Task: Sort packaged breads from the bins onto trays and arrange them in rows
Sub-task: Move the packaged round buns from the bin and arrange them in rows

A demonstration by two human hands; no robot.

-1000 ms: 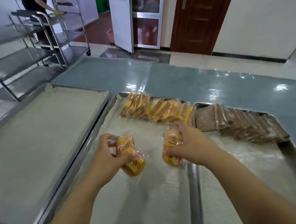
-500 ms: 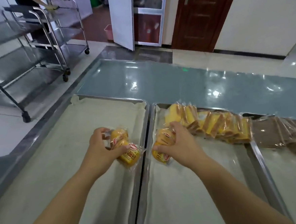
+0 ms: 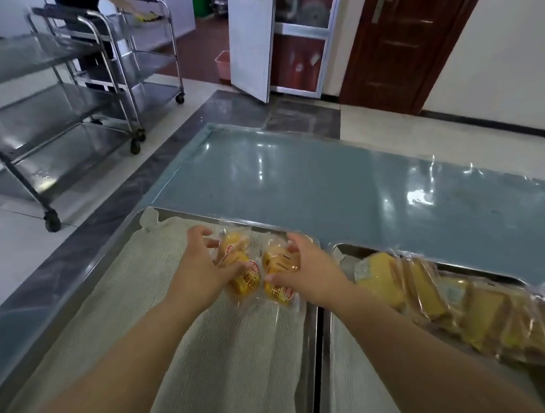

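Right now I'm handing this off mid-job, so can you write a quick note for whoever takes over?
Left hand: holding a yellow bread pack over the far end of the left tray.
Right hand: holding a second yellow pack beside the first, near that tray's right edge.
Both packs are at the far right corner of the left tray; whether they touch the liner yet is unclear.
Done: a row of yellow sliced breads lies along the middle tray.
Left: release these two as the start of a row on the otherwise bare left tray, then keep filling rows.
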